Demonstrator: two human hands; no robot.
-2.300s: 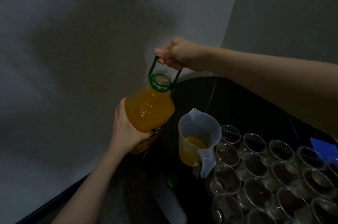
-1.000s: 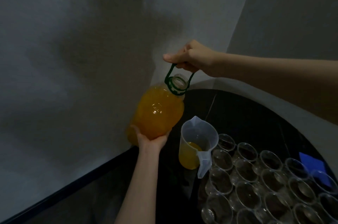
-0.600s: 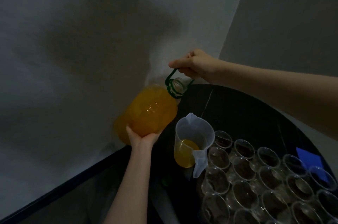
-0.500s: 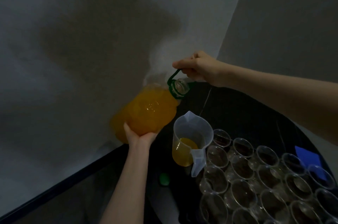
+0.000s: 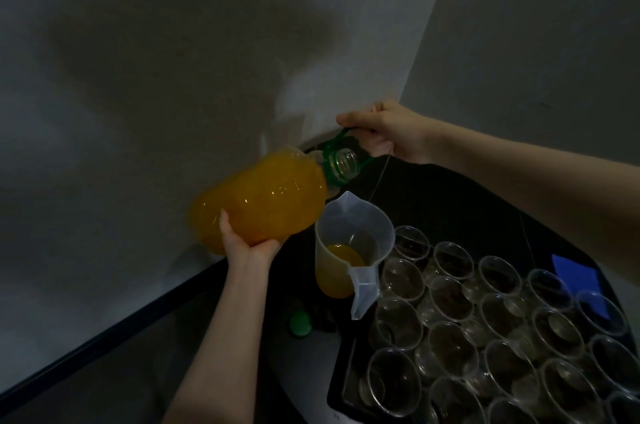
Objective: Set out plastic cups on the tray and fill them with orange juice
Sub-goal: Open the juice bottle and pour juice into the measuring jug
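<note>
The bottle (image 5: 263,202) lies nearly horizontal above the tabletop (image 5: 450,202), long axis running lower left to upper right, open neck pointing right over the jug (image 5: 349,243); the left hand (image 5: 247,245) cups its underside with curled fingers, and the right hand (image 5: 391,131) grips the green handle (image 5: 334,143). The jug, part full of juice, stands just left of the tray (image 5: 337,385) of clear cups (image 5: 446,330). The bottle base is blurred, the cups are cut off at the lower right edge, and a green cap (image 5: 300,323) lies dimly lit near the jug.
</note>
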